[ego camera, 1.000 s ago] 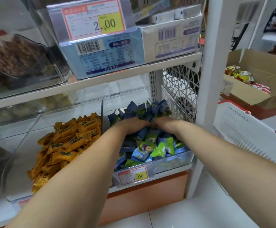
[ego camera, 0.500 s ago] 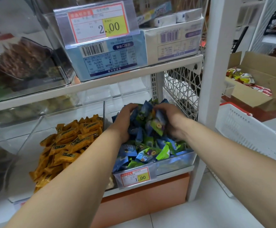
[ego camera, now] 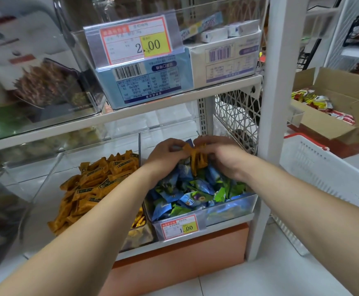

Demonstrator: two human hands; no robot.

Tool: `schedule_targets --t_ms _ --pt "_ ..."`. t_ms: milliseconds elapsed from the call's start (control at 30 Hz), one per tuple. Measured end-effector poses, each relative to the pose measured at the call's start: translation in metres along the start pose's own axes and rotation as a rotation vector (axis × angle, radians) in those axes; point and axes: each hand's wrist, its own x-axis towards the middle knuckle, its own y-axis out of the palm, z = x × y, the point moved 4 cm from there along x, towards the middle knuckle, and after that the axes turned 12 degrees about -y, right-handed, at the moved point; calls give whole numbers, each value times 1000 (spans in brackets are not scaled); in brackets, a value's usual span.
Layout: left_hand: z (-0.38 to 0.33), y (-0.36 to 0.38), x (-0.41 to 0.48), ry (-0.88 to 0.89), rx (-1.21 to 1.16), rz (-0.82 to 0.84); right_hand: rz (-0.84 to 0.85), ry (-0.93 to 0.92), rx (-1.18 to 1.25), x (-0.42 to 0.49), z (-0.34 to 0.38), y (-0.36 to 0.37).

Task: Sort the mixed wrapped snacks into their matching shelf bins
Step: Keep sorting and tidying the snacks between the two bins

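Note:
Two clear bins stand on the lower shelf. The left bin (ego camera: 35, 189) holds a heap of orange wrapped snacks (ego camera: 95, 184). The right bin (ego camera: 234, 207) holds blue and green wrapped snacks (ego camera: 191, 195). Above the right bin, my left hand (ego camera: 165, 157) and my right hand (ego camera: 221, 154) meet, both gripping a small bunch of orange snacks (ego camera: 197, 160) that hangs between them. My forearms cover the front of both bins.
A price tag reading 1.00 (ego camera: 179, 227) is on the right bin's front. The upper shelf carries boxes behind a 2.00 tag (ego camera: 136, 39). A white shelf post (ego camera: 274, 103) rises at right, with a white basket (ego camera: 315, 167) and a cardboard box of snacks (ego camera: 332, 107) beyond.
My hands were pressed into the blue and green pile, then scooped some up. Now they have let those fall and hold orange snacks lifted above the right bin.

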Motion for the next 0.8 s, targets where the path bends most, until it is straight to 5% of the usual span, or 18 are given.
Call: schedule_targets --t_ms 300,500,800 --pt "-4 2 -17 140 222 153 85 -44 -80 -7 0 -3" --pt "0 7 -23 131 473 79 149 -36 -288 -11 -2 -8" --pt "-3 8 -29 167 287 -121 103 -173 -411 -17 9 6"
